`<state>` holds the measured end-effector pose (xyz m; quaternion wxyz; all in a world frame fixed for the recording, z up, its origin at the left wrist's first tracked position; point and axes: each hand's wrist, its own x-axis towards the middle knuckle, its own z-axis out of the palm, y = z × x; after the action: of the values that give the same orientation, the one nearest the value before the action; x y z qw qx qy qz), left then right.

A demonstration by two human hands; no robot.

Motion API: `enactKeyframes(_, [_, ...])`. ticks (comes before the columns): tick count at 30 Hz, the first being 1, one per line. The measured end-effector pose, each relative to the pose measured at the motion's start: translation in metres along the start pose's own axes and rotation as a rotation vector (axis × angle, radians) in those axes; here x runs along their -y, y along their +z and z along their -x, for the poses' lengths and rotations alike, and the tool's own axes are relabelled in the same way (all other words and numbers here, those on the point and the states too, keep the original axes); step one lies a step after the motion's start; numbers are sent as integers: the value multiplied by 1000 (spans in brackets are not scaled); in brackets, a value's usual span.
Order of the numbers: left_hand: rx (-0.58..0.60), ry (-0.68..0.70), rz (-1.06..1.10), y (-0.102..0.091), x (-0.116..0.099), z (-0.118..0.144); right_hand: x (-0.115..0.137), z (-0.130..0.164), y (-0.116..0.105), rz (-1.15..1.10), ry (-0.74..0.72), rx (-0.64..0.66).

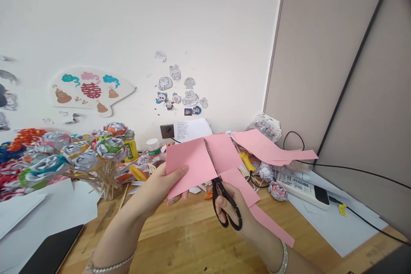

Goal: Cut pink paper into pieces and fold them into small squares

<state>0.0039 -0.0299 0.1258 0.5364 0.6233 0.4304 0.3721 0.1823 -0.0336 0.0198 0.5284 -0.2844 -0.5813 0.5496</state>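
Observation:
A sheet of pink paper [189,160] is pinched in my left hand [165,184], thumb on top and fingers underneath. My right hand [239,203] grips black-handled scissors [238,218], fingers through the loops. Their blades point away from me along the edge between the sheet and another pink section [223,152]; whether the two are still joined I cannot tell. To the right, a long pink piece [272,147] curves over the clutter. Another pink strip [272,224] lies beneath my right forearm.
Paper flowers on sticks [111,150] crowd the left side. A dark flat device [53,250] and white sheets [70,205] lie at front left. Behind my hands are a small bottle [153,147] and a yellow-handled tool [247,162]. A white power strip [302,188] with cables sits right.

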Motion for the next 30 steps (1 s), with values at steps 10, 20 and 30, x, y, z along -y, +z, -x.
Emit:
enactKeyframes(10, [27, 3, 34, -2, 5, -3, 4, 0, 3, -31, 12, -10])
enactKeyframes(20, [31, -16, 39, 5, 9, -8, -3, 0, 1, -128, 23, -16])
enactKeyframes(30, [-43, -69, 141, 4, 28, -4, -12, 1, 9, -111, 117, -32])
